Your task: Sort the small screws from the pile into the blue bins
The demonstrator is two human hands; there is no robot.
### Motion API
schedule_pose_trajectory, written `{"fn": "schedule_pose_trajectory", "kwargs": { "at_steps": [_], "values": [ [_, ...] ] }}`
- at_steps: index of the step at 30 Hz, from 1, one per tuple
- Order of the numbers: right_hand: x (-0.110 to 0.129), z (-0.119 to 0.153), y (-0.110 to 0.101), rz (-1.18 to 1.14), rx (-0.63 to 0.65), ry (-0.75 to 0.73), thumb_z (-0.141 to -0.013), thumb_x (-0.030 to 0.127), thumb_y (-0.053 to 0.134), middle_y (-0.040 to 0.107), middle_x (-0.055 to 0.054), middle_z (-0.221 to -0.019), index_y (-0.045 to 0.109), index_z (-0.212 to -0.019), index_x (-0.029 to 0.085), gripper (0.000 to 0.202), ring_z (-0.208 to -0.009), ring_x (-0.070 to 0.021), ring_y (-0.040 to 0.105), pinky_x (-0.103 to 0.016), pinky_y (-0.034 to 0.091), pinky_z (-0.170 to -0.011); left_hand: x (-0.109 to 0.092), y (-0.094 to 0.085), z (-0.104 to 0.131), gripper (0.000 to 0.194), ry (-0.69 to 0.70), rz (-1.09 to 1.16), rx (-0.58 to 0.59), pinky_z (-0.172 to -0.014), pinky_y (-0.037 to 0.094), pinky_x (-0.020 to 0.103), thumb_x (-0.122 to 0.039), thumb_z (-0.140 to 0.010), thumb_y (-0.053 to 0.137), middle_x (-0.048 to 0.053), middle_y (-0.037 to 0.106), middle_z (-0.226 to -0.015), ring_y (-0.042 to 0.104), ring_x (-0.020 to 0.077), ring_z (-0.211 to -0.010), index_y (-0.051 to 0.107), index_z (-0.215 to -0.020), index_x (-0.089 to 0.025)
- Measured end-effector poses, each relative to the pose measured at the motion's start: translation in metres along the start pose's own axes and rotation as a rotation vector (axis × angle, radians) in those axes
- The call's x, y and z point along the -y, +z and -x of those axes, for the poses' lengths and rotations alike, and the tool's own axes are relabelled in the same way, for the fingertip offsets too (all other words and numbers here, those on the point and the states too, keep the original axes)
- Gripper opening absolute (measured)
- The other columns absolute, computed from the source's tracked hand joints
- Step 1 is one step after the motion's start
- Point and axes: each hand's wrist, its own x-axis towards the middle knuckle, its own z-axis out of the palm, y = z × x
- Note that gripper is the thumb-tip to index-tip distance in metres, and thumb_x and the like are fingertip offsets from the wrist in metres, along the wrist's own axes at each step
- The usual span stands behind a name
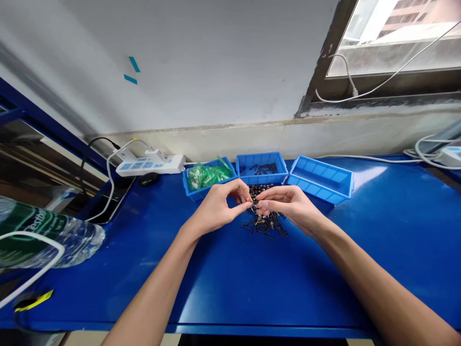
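Observation:
Above a pile of small dark screws and metal parts (265,225), my two hands face each other with their fingertips close together. My left hand (226,204) is pinched, thumb against fingers. Opposite it, my right hand (281,202) is pinched too. Whatever lies between the fingertips is too small to make out. Behind the hands stand three blue bins: the left bin (201,193) holds green and clear plastic bags, the middle bin (262,179) holds some dark screws, and the right bin (320,189) stands at an angle with nothing visible inside.
A white power strip (154,166) and a black mouse (149,179) lie at the back left of the blue table (230,288). A large water bottle (46,233) lies at the left edge, with a white cable across it. Another cable runs along the wall at right.

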Motion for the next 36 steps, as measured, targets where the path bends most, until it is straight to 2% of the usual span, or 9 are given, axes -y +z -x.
{"fn": "schedule_pose_trajectory", "kwargs": {
  "at_steps": [3,5,8,12,18,24,28,32,36],
  "values": [
    [-0.002,-0.001,0.000,-0.061,-0.105,-0.058,-0.070,0.027,0.090,0.081,-0.007,-0.103,0.082,-0.100,0.023,0.031,-0.099,-0.0256,0.077,-0.040,0.060,-0.094,0.006,-0.001,0.000,0.009,0.000,-0.187,0.056,-0.078,0.055,0.030,-0.016,-0.086,0.071,0.003,0.073,-0.090,0.067,0.0167,-0.080,0.068,-0.094,-0.017],
    [-0.003,-0.002,0.000,-0.102,-0.184,-0.109,-0.070,0.024,0.089,0.076,-0.005,-0.125,0.080,-0.109,0.028,0.041,-0.118,-0.0267,0.071,-0.043,0.054,-0.107,0.011,0.000,0.000,0.012,-0.013,-0.310,0.138,-0.080,0.054,0.031,-0.013,-0.085,0.072,0.004,0.074,-0.093,0.068,0.0183,-0.082,0.071,-0.097,-0.017],
    [-0.003,-0.003,0.000,-0.125,-0.241,-0.136,-0.070,0.021,0.088,0.070,-0.004,-0.135,0.077,-0.115,0.031,0.047,-0.126,-0.0278,0.066,-0.046,0.050,-0.112,0.016,0.001,0.000,0.008,-0.041,-0.411,0.239,-0.076,0.051,0.029,-0.009,-0.086,0.070,0.005,0.073,-0.090,0.067,0.0184,-0.080,0.073,-0.090,-0.016],
    [-0.001,-0.002,0.000,-0.107,-0.227,-0.125,-0.071,0.021,0.086,0.072,-0.005,-0.133,0.076,-0.115,0.030,0.046,-0.118,-0.0269,0.070,-0.047,0.052,-0.107,0.015,0.001,-0.001,0.015,-0.066,-0.437,0.285,-0.072,0.048,0.027,-0.005,-0.088,0.064,0.003,0.069,-0.084,0.065,0.0166,-0.076,0.071,-0.081,-0.016],
    [-0.002,-0.002,-0.001,-0.048,-0.222,-0.134,-0.073,0.027,0.083,0.075,-0.007,-0.126,0.076,-0.109,0.026,0.037,-0.106,-0.0246,0.073,-0.044,0.056,-0.099,0.010,-0.002,0.000,0.014,-0.074,-0.455,0.291,-0.071,0.047,0.027,-0.006,-0.089,0.062,0.003,0.067,-0.084,0.063,0.0166,-0.075,0.067,-0.080,-0.016],
    [-0.005,-0.004,-0.002,0.202,-0.191,-0.186,-0.076,0.032,0.080,0.080,-0.007,-0.105,0.077,-0.100,0.020,0.027,-0.098,-0.0240,0.076,-0.042,0.059,-0.096,0.007,-0.004,0.000,0.010,-0.069,-0.290,0.128,-0.072,0.051,0.028,-0.012,-0.090,0.062,0.001,0.073,-0.084,0.067,0.0162,-0.074,0.068,-0.086,-0.018],
    [-0.005,-0.002,0.002,0.292,-0.078,-0.158,-0.077,0.032,0.078,0.081,-0.007,-0.095,0.079,-0.096,0.018,0.023,-0.090,-0.0238,0.077,-0.039,0.063,-0.087,0.002,0.000,0.001,0.005,-0.049,-0.102,-0.012,-0.073,0.055,0.026,-0.014,-0.088,0.065,0.000,0.073,-0.083,0.069,0.0143,-0.074,0.066,-0.086,-0.017],
    [-0.004,0.000,0.004,0.210,-0.032,-0.071,-0.075,0.034,0.082,0.081,-0.006,-0.085,0.080,-0.092,0.018,0.024,-0.083,-0.0231,0.078,-0.036,0.064,-0.081,-0.003,0.004,0.002,0.007,-0.044,-0.053,-0.041,-0.070,0.056,0.023,-0.012,-0.086,0.066,-0.002,0.071,-0.079,0.068,0.0121,-0.070,0.063,-0.085,-0.018],
    [-0.004,-0.001,0.001,0.179,-0.034,-0.017,-0.070,0.035,0.085,0.080,-0.006,-0.080,0.081,-0.086,0.018,0.024,-0.079,-0.0236,0.078,-0.037,0.063,-0.080,-0.002,0.004,0.002,0.009,-0.058,-0.063,0.005,-0.069,0.056,0.023,-0.010,-0.085,0.067,-0.002,0.070,-0.079,0.068,0.0121,-0.069,0.062,-0.086,-0.018]
  ]
}}
